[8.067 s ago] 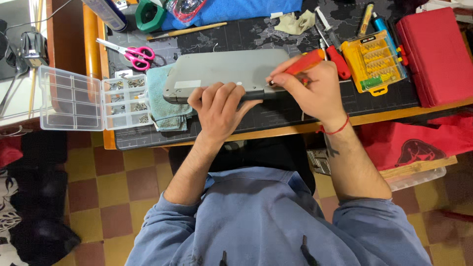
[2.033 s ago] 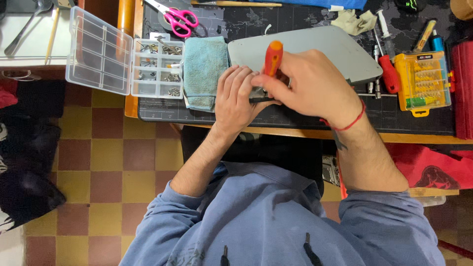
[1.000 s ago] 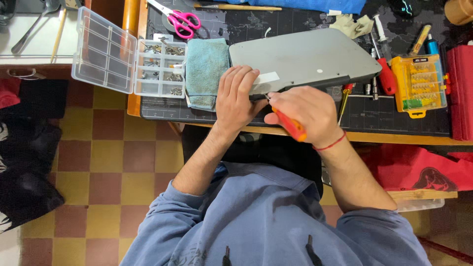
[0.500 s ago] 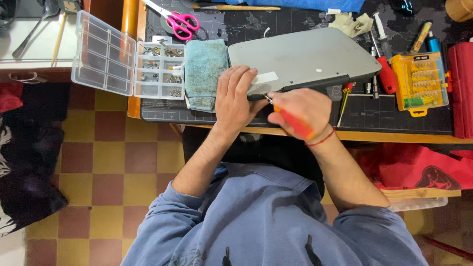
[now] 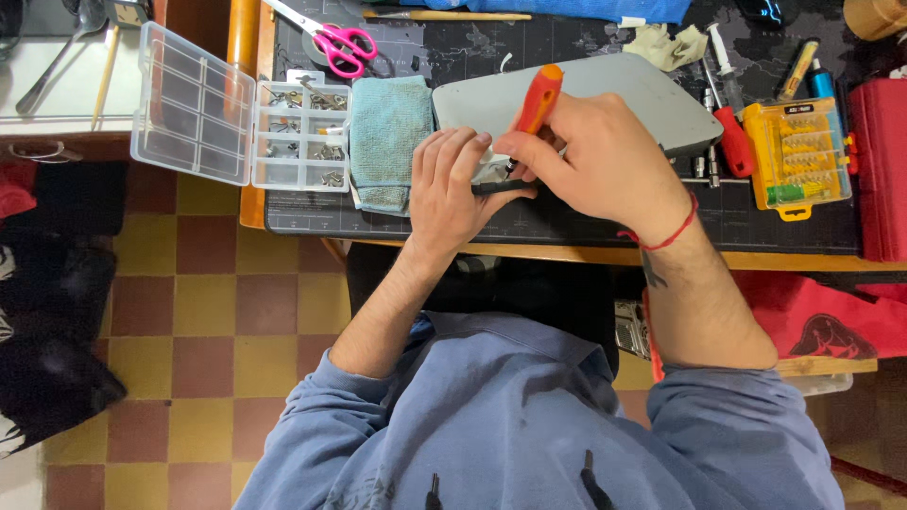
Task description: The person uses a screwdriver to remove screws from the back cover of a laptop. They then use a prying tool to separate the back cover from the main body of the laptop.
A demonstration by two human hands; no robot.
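Observation:
A closed grey laptop [image 5: 614, 94] lies on the dark desk mat [image 5: 586, 212]. My left hand [image 5: 452, 187] rests flat on its near left corner, fingers together and pressing on the edge. My right hand [image 5: 595, 156] grips an orange-handled screwdriver [image 5: 537, 100], held nearly upright with its tip down at the laptop's near edge, right beside my left fingertips.
A teal cloth [image 5: 387, 142] lies left of the laptop. An open clear parts box [image 5: 241, 127] sits at the desk's left end, pink scissors [image 5: 335, 42] behind it. A red screwdriver [image 5: 729, 132], a yellow bit set [image 5: 798, 156] and a red case [image 5: 879, 170] lie to the right.
My right hand has swung the screwdriver from lying low across the desk's front edge up to nearly upright, tip on the laptop's near edge. My left hand stays on the corner.

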